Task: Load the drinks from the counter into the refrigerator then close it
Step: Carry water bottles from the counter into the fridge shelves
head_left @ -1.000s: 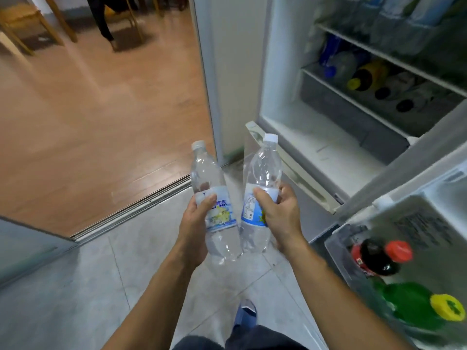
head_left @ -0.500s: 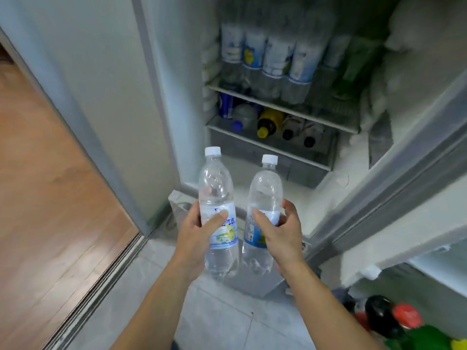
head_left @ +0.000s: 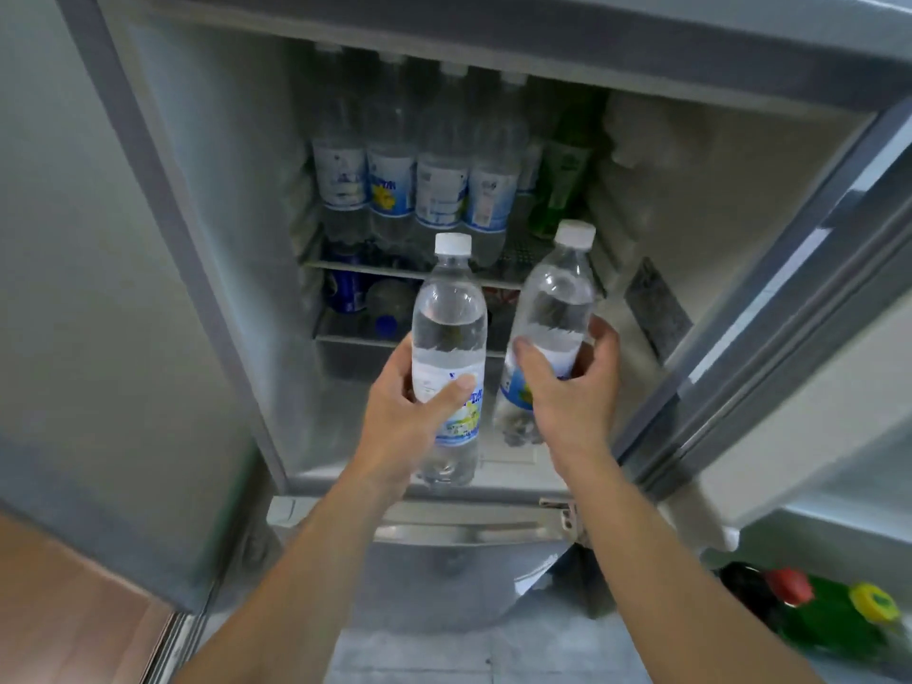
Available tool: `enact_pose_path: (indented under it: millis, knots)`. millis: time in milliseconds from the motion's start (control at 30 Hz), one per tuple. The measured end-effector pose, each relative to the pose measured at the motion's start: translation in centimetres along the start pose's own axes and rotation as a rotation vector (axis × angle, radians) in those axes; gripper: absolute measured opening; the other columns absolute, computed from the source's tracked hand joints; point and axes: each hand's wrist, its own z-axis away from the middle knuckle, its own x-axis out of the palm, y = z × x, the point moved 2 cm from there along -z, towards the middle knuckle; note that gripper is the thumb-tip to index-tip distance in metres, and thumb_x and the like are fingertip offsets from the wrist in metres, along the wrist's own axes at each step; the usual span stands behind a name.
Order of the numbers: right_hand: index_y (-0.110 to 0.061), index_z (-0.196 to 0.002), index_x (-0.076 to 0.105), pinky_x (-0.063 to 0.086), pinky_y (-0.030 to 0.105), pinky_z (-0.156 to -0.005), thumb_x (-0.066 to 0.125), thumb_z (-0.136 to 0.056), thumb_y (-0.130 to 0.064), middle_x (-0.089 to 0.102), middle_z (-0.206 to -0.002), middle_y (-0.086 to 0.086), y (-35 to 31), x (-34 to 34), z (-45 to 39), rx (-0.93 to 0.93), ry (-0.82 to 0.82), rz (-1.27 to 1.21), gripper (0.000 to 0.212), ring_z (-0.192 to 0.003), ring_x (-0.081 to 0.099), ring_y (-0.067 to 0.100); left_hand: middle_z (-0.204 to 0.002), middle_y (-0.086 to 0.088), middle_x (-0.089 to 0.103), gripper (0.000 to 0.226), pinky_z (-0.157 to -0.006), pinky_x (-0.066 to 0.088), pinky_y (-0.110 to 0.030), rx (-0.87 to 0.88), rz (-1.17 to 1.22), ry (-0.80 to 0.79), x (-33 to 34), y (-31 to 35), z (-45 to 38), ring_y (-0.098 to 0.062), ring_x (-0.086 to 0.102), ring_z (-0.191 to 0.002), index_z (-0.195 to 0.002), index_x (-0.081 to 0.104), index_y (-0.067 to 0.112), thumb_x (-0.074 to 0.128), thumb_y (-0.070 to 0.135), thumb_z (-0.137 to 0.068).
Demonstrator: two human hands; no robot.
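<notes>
Both arms reach far toward fridge (head_left: 207, 269); my left hand (head_left: 409, 417) grips upright bottle (head_left: 448, 348), right hand (head_left: 567, 392) grips right bottle (head_left: 552, 308), tilted right.

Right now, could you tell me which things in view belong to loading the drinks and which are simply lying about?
Part of the job:
- left hand, its grip on the left water bottle
- right hand, its grip on the right water bottle
- open refrigerator
- upper shelf, already holding bottles

Just there:
- wooden floor
- red-capped bottle and yellow-capped bottle in the door
</notes>
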Motion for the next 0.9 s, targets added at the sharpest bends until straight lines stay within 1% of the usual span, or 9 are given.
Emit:
enact_pose_path:
  millis: [167, 300, 367, 433, 500, 567, 667, 800, 900]
  knots:
    - [-0.039, -0.114, 0.052, 0.056, 0.039, -0.091, 0.082, -0.067, -0.039, 0.070, -0.112, -0.003, -1.9, 2.2, -6.2, -0.130, 0.193, -0.026, 0.055, -0.101, 0.069, 0.013, -0.105, 0.018, 0.073, 0.057, -0.071, 0.055, -0.014, 0.038, -0.045, 0.003, 1.1, 0.4, -3.4, -0.002, 0.070, -0.096, -0.122, 0.054, 0.043, 0.078, 0.010, -0.082]
    - [-0.027, -0.115, 0.057, 0.051, 0.013, -0.078, 0.082, -0.072, -0.018, 0.066, -0.099, -0.023, -3.0, 4.4, -11.2, -0.239, 0.206, -0.064, 0.050, -0.091, 0.065, -0.006, -0.107, 0.018, 0.072, 0.060, -0.073, 0.057, -0.017, 0.038, -0.090, 0.034, 1.0, 0.7, -6.2, -0.002, 0.069, -0.097, -0.124, 0.053, 0.044, 0.082, 0.019, -0.079]
    - [-0.019, -0.115, 0.058, 0.047, 0.007, -0.075, 0.080, -0.075, -0.011, 0.068, -0.103, -0.013, -3.0, 5.6, -13.8, -0.254, 0.196, -0.062, 0.046, -0.090, 0.065, -0.005, -0.105, 0.019, 0.072, 0.055, -0.072, 0.056, -0.017, 0.045, -0.112, 0.037, 1.1, 0.9, -7.5, -0.002, 0.070, -0.096, -0.118, 0.054, 0.047, 0.082, 0.021, -0.078]
    - [-0.006, -0.126, 0.056, 0.046, 0.007, -0.079, 0.080, -0.079, -0.013, 0.066, -0.116, 0.005, -2.8, 6.6, -16.4, -0.247, 0.178, -0.037, 0.053, -0.103, 0.064, 0.011, -0.103, 0.021, 0.072, 0.054, -0.069, 0.055, -0.014, 0.068, -0.113, 0.042, 1.2, 1.0, -8.8, 0.000, 0.070, -0.094, -0.117, 0.055, 0.045, 0.082, 0.020, -0.078]
    - [-0.007, -0.138, 0.048, 0.042, 0.005, -0.084, 0.078, -0.083, -0.018, 0.063, -0.127, 0.006, -2.3, 7.6, -18.3, -0.225, 0.140, 0.002, 0.064, -0.115, 0.060, 0.011, -0.105, 0.022, 0.072, 0.058, -0.069, 0.054, -0.011, 0.081, -0.094, 0.057, 1.3, 1.0, -9.9, 0.002, 0.069, -0.096, -0.122, 0.054, 0.043, 0.083, 0.021, -0.077]
    - [-0.008, -0.143, 0.044, 0.044, 0.010, -0.087, 0.076, -0.086, -0.019, 0.062, -0.125, 0.000, -1.8, 8.5, -19.8, -0.188, 0.097, 0.022, 0.066, -0.113, 0.058, -0.002, -0.108, 0.022, 0.071, 0.061, -0.073, 0.055, -0.013, 0.082, -0.084, 0.056, 1.3, 0.9, -10.6, 0.002, 0.068, -0.099, -0.125, 0.053, 0.043, 0.083, 0.022, -0.076]
    - [-0.016, -0.142, 0.046, 0.049, 0.028, -0.095, 0.075, -0.086, -0.021, 0.056, -0.138, 0.005, -1.2, 9.7, -21.9, -0.159, 0.059, 0.058, 0.063, -0.125, 0.053, 0.016, -0.113, 0.018, 0.071, 0.065, -0.080, 0.056, -0.017, 0.079, -0.079, 0.034, 1.1, 1.0, -11.6, -0.001, 0.068, -0.102, -0.129, 0.053, 0.039, 0.084, 0.024, -0.074]
    - [-0.023, -0.140, 0.048, 0.049, 0.018, -0.075, 0.077, -0.084, -0.025, 0.055, -0.141, 0.004, -1.3, 11.1, -24.1, -0.083, -0.007, 0.063, 0.064, -0.122, 0.054, 0.018, -0.119, 0.016, 0.069, 0.069, -0.086, 0.056, -0.025, 0.071, -0.072, -0.008, 1.0, 1.3, -12.9, -0.004, 0.067, -0.106, -0.134, 0.053, 0.037, 0.084, 0.026, -0.073]
    - [-0.025, -0.142, 0.047, 0.048, 0.019, -0.075, 0.076, -0.085, -0.026, 0.052, -0.143, 0.004, -1.0, 11.6, -25.0, -0.047, -0.023, 0.073, 0.065, -0.130, 0.052, 0.026, -0.112, 0.022, 0.070, 0.059, -0.082, 0.057, -0.021, 0.072, -0.081, -0.034, 0.9, 1.6, -13.4, -0.002, 0.068, -0.104, -0.122, 0.055, 0.046, 0.084, 0.024, -0.074]
